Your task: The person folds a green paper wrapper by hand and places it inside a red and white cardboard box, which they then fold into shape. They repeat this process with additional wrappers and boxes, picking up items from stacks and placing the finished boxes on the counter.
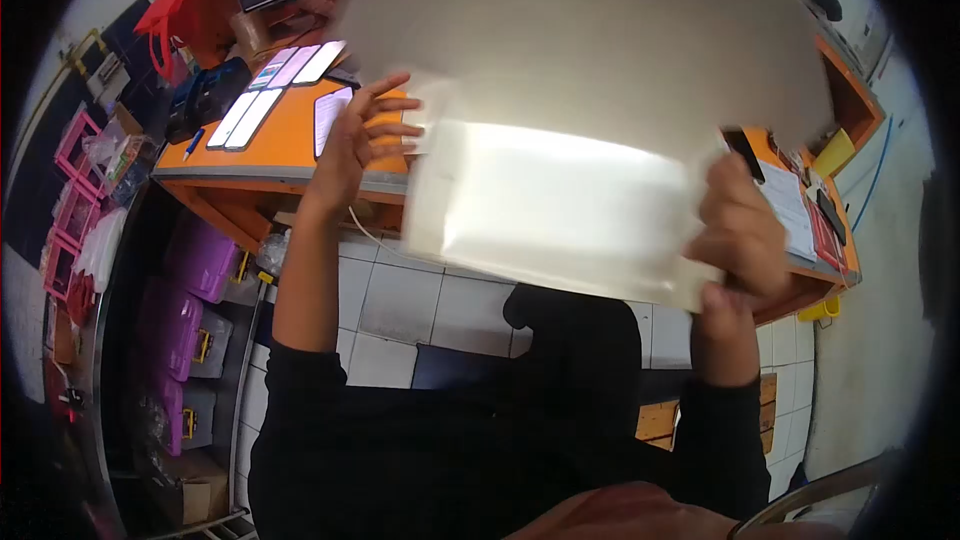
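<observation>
A pale, glossy-faced folded box or carton (560, 200) fills the upper middle of the view, smeared by motion. Its wide flap (590, 40) rises away from me above a shallow tray-like part. At the lower right corner, my right hand (740, 230) is closed round its edge, thumb below and fingers on the near side. My left hand (350, 145) is raised along the left side with fingers spread, the fingertips right at the box's edge.
An orange table (280, 155) stands behind the box, with several phones with lit screens (245, 120) and a pen (194, 143). Papers (790, 205) lie at its right end. Purple-lidded bins (200, 255) and pink baskets (75, 150) are at left. A red bag (178, 10) hangs behind.
</observation>
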Action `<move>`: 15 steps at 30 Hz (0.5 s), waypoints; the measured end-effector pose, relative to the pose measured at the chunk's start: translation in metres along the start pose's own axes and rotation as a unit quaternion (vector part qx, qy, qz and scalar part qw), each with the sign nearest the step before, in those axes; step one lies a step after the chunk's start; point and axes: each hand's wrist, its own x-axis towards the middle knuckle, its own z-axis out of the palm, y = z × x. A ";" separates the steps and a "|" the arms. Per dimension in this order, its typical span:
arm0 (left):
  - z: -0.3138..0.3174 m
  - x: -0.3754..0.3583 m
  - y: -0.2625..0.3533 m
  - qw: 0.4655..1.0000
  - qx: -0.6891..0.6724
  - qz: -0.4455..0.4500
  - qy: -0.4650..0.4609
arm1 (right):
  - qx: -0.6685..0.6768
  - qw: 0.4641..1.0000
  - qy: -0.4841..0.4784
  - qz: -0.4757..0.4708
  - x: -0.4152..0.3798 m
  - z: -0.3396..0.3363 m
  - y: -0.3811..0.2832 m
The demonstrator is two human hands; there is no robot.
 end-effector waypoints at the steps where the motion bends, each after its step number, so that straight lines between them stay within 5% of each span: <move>1: 0.000 -0.003 0.012 0.972 -0.221 -0.070 -0.036 | -0.015 0.999 -0.015 -0.029 0.011 0.017 0.012; 3: -0.008 -0.001 0.027 0.781 -0.606 -0.047 -0.145 | -0.055 0.989 -0.003 -0.137 0.031 0.047 0.044; 4: -0.010 0.003 0.033 0.906 -0.414 -0.074 -0.042 | -0.024 1.000 0.019 0.008 0.014 0.065 0.059; 5: -0.011 0.009 0.040 0.974 -0.196 -0.096 0.063 | 0.010 0.988 0.040 0.152 0.001 0.081 0.073; 7: -0.002 0.030 0.034 0.988 -0.134 -0.018 0.078 | -0.130 0.981 0.098 -0.100 0.026 0.088 0.104; 8: -0.003 0.037 0.008 0.984 -0.147 -0.056 0.078 | -0.075 0.992 0.089 -0.053 0.014 0.099 0.116; 11: 0.001 0.055 -0.032 0.977 -0.153 -0.122 0.085 | -0.121 0.980 0.110 -0.112 -0.005 0.117 0.147; 13: -0.019 0.064 -0.114 0.993 -0.035 -0.109 0.041 | -0.139 0.978 0.147 0.054 -0.056 0.136 0.173; 15: 0.017 0.060 -0.032 0.991 -0.097 -0.007 0.091 | 0.009 0.952 0.279 0.124 -0.049 0.154 0.180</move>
